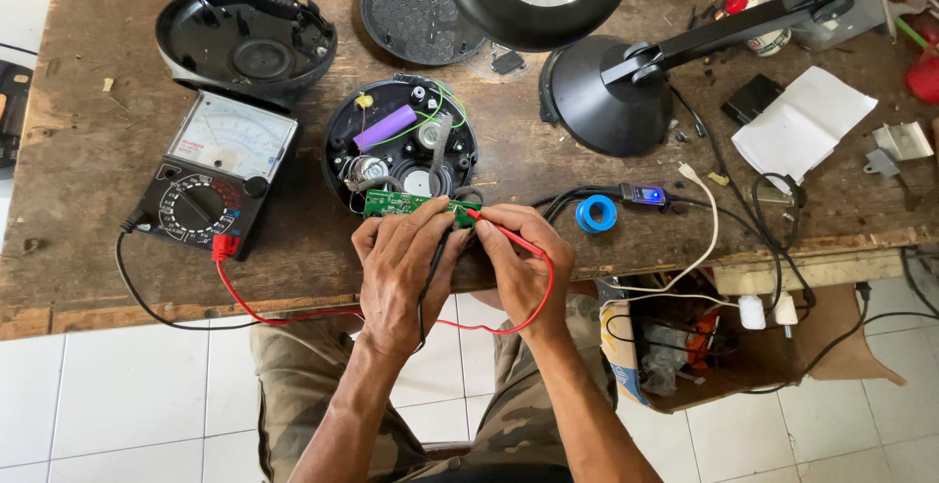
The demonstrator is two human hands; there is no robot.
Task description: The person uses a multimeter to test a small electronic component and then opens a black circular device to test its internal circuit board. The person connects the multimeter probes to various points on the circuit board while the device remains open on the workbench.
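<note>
An opened round black device lies on the wooden bench, showing a purple cell, wires and small parts inside. A green circuit board sticks out at its near edge. My left hand holds a black test probe against the board. My right hand grips a red test probe, its tip on the board's right end. Red and black leads loop back to an analog multimeter at the left.
A black half-shell and a speaker grille sit at the back. A black magnifier lamp stands right of centre. Blue tape roll, cables, white paper and a cardboard box crowd the right.
</note>
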